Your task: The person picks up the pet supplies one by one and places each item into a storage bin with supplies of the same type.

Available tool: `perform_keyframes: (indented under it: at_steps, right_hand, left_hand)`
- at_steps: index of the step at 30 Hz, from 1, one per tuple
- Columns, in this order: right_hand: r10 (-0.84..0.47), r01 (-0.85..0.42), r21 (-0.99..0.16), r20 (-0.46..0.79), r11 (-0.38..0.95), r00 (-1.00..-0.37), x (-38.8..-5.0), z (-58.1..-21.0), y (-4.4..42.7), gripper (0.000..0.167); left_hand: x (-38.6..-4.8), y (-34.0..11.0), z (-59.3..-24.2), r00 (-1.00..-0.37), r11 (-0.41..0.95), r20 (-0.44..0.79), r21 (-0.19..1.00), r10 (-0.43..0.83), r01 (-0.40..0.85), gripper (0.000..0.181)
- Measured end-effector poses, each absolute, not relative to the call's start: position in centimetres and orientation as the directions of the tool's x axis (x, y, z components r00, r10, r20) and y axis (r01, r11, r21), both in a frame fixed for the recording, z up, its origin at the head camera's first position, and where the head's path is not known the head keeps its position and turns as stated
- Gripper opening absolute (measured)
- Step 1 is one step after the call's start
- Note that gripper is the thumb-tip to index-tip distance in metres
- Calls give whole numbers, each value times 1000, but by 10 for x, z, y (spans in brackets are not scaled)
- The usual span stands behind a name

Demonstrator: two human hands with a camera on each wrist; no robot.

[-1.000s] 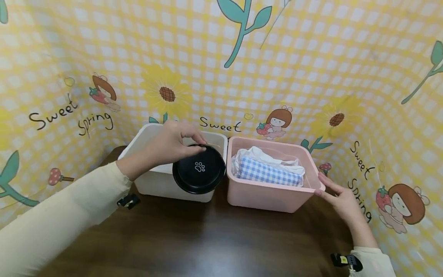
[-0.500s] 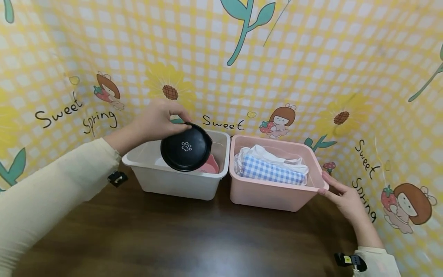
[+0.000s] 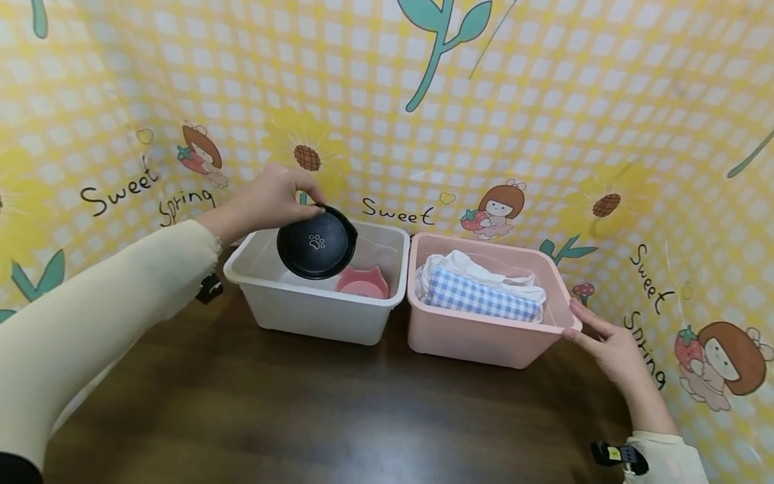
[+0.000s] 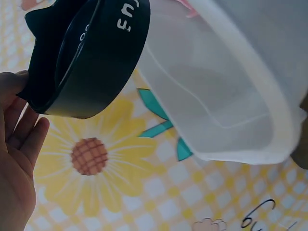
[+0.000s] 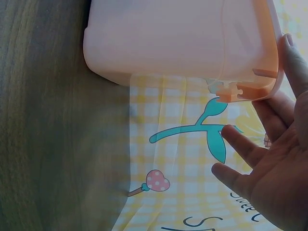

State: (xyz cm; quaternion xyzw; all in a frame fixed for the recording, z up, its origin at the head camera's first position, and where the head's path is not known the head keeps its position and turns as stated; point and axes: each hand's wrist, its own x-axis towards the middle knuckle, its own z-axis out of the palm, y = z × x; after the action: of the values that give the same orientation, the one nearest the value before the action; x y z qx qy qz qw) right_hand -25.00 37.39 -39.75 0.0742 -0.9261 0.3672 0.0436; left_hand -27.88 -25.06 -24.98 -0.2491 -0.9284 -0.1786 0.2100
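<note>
My left hand (image 3: 275,198) pinches a black cat-eared bowl (image 3: 317,243) by its rim, holding it tilted over the white bin (image 3: 314,312). A white paw print shows inside the bowl; in the left wrist view, white lettering runs along its outer wall. Below and to the right, a pink cat-eared bowl (image 3: 363,284) lies in the white bin. My right hand (image 3: 613,349) holds the right corner of the pink bin (image 3: 471,343); in the right wrist view its thumb and index finger are at the rim while the other fingers extend away.
In the pink bin lie a blue-and-white checked cloth (image 3: 478,294) and crumpled white material (image 3: 459,263). Both bins stand side by side on a dark wooden table (image 3: 338,417). A yellow checked curtain (image 3: 363,101) rises behind and at the sides.
My left hand has carried the black bowl left and back, from in front of the bins' gap to over the white bin. The pink bowl has come into sight. My right hand keeps its hold.
</note>
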Motion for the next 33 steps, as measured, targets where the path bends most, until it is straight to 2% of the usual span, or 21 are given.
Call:
perform_keyframes:
  at_steps: [6,13,24,33]
  right_hand:
    - [-105,-161,-677,123,718,-987,-250,-398,374,67]
    - [-84,-138,-667,112,732,-990,-250,-399,376,68]
    - [-115,-185,-688,147,702,-982,-252,-404,377,66]
    - [-99,-160,-682,127,714,-987,-252,-395,375,67]
  left_hand:
    - [-288,-260,-271,-831,814,400,276,386,511,4]
    - [-303,-266,-287,-839,837,350,214,416,504,4]
    - [-323,-275,-314,-868,847,154,194,472,495,4]
    - [-336,-284,-333,-889,862,117,218,443,458,5]
